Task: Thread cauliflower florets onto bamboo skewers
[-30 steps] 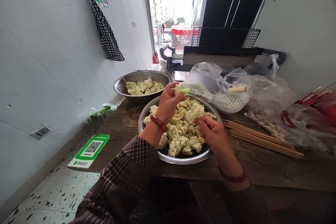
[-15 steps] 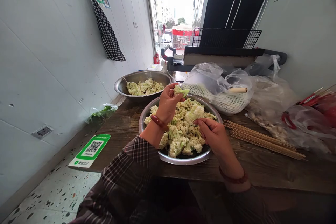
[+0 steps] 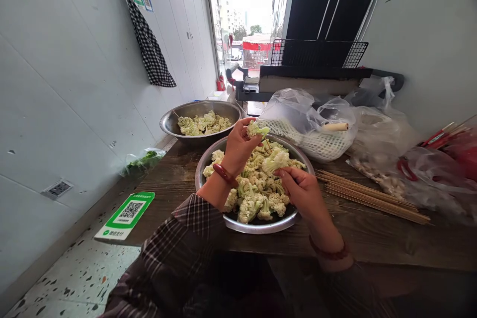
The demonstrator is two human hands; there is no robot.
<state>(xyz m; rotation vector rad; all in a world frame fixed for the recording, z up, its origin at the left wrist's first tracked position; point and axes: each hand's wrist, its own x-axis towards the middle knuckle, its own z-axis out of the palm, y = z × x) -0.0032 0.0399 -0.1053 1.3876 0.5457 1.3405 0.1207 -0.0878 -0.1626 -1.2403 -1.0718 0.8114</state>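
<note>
Little moved: left hand (image 3: 238,145) pinches one floret (image 3: 257,129), right hand (image 3: 302,191) one other floret (image 3: 276,159).

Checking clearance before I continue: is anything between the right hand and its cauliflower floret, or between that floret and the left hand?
Nothing visible stands between the right hand and its cauliflower floret; they touch. Between that floret and the left hand, what looks like a thin stick shows.

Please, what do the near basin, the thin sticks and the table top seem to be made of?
The near basin: metal, probably stainless steel, from its silvery, shiny rim.
The thin sticks: bamboo or wood, rather matt, judging by their tan colour.
The table top: probably dark wood, since grain lines show.
</note>
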